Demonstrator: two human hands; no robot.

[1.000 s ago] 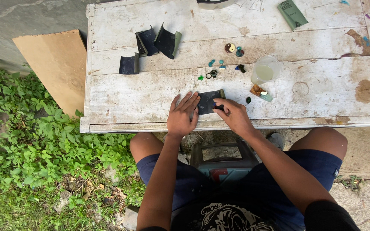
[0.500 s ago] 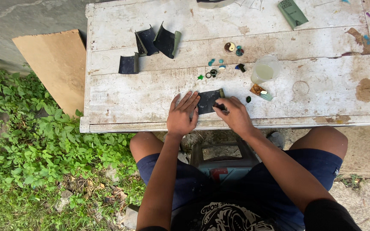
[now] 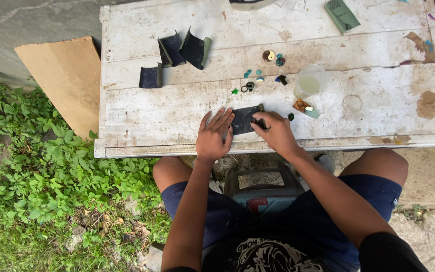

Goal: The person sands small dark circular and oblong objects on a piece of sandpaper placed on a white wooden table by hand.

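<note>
At lower centre of the frame, a dark sandpaper sheet [image 3: 244, 119] lies flat near the table's front edge. Left hand [image 3: 214, 135] rests open, fingers spread on the sheet's left end, apparently pinning it. Right hand [image 3: 277, 132] is closed, pinching a small dark piece [image 3: 260, 122] against the sheet, seemingly for rubbing. Beyond lie small rings and stones [image 3: 258, 80], a clear plastic cup [image 3: 310, 81], and folded dark sheets [image 3: 177, 53] on the weathered white table [image 3: 373, 60].

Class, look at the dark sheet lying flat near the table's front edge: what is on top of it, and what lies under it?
The left hand presses flat on the dark sheet, and the right hand pinches something small and dark against it. Under the sheet lies the white wooden table; anything else beneath is covered.
</note>
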